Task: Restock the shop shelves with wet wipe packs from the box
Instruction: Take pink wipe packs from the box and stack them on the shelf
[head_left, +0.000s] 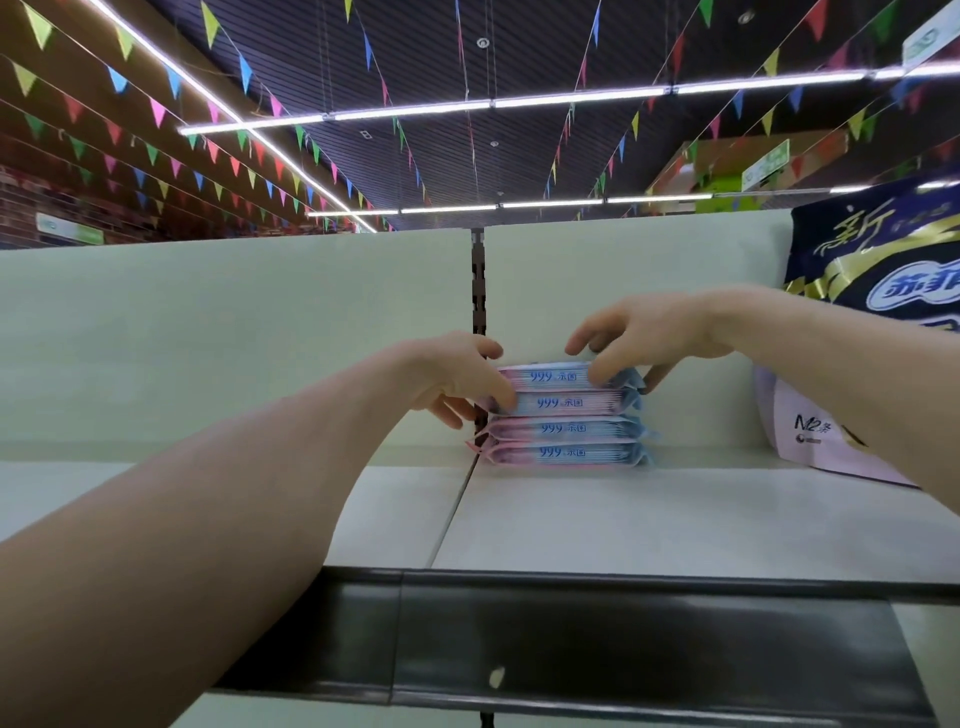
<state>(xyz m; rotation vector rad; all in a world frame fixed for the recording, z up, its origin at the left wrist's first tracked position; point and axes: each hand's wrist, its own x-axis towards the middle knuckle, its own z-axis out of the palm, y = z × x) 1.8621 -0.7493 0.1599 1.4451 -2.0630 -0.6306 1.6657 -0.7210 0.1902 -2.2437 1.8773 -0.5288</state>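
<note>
Several pink-and-blue wet wipe packs (563, 427) lie stacked flat on the white top shelf (623, 519), against its back panel. My left hand (457, 382) grips the left end of the upper packs, thumb on the front and fingers behind. My right hand (639, 338) holds the right end of the top pack, fingers curled over its top and thumb below at the right. The box is out of view.
A dark blue and gold package (883, 260) and a pale pink pack (810, 431) stand at the right of the shelf. A slotted upright (478, 280) divides the back panels. A dark price rail (623, 639) runs along the shelf's front edge.
</note>
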